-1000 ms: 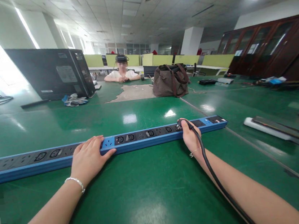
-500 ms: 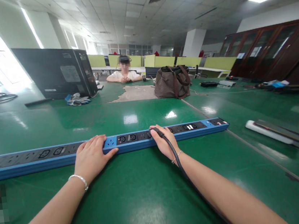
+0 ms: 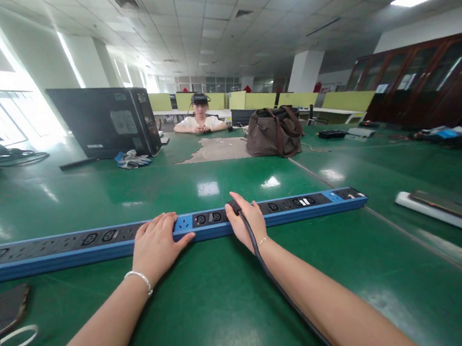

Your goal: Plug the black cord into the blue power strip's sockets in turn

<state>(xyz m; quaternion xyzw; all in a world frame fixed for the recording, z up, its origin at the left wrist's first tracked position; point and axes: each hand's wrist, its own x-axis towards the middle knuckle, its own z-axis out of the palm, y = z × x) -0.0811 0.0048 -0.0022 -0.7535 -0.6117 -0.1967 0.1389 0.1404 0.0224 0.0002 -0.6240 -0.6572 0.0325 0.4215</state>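
Observation:
A long blue and black power strip (image 3: 216, 230) lies across the green table (image 3: 231, 308). My left hand (image 3: 157, 242) rests over the strip beside a blue socket section, its fingers wrapped over the far edge and its thumb along the near side. On the right, my right hand (image 3: 247, 221) grips the plug of a black cable (image 3: 279, 288) at the strip's sockets. Whether the plug sits in a socket is hidden by the fingers. The cable runs down along my right forearm.
A black computer case (image 3: 102, 121), gloves (image 3: 132, 160) and a brown bag (image 3: 272, 134) stand farther back. A person (image 3: 200, 120) sits across the table. A white power strip (image 3: 433, 212) lies at right, a phone (image 3: 3, 307) at left.
The view has shifted, so most things appear farther right and lower. My right hand has moved left along the strip with the plug. My left hand stays on the strip.

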